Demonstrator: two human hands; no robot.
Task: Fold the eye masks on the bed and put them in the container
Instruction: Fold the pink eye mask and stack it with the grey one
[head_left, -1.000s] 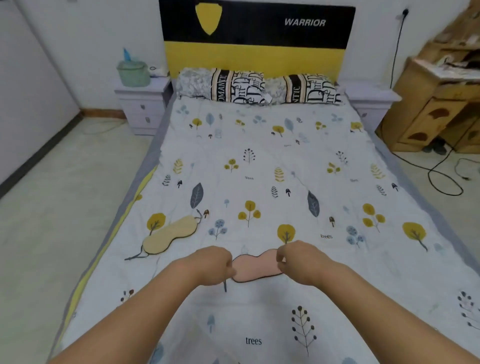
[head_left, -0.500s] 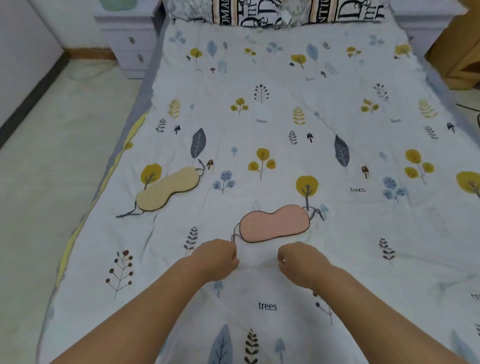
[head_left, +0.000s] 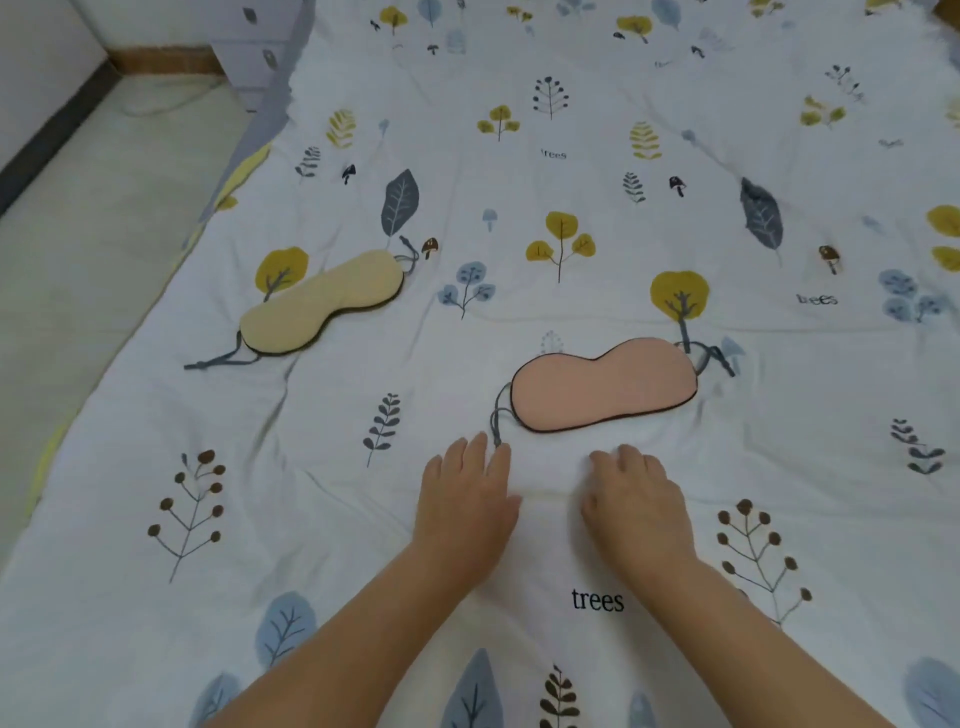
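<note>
A pink eye mask (head_left: 605, 384) with a dark rim lies flat on the bed, its grey strap (head_left: 497, 415) trailing off its left end. A beige eye mask (head_left: 322, 304) lies flat further left, near the bed's edge. My left hand (head_left: 467, 499) rests palm down on the sheet just below the pink mask, fingers spread, fingertips by the strap's end. My right hand (head_left: 636, 499) rests palm down beside it, fingers bent onto the sheet. Neither hand holds anything. No container is in view.
The bed (head_left: 571, 156) is covered by a white quilt with tree and leaf prints. Its left edge (head_left: 228, 192) drops to a pale floor (head_left: 88, 218). A white nightstand (head_left: 254, 47) stands at the top left.
Both hands have let go of the pink mask and drawn back toward me. The mask now lies flat beyond them. The view has tilted down, so headboard and pillows are out of sight.
</note>
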